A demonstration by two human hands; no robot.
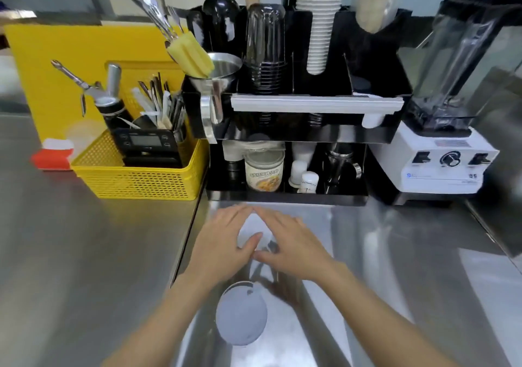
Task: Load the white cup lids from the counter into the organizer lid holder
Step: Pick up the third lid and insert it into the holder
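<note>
White lid (241,314) on steel counter (84,239); both hands (223,245) (293,243) cupping another lid (254,232).

white lids (241,314), yellow mesh basket (135,178), blk organizer (296,135)

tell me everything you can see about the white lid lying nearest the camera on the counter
The white cup lid is round, thin and looks like matte plastic, greyish in the shade. A small raised tab or sip flap sits near its far edge, and a low rim runs around it. It lies flat on the steel counter, alone, just behind the left hand and right hand, which are busy with another lid. Nothing touches it except the counter.
</note>
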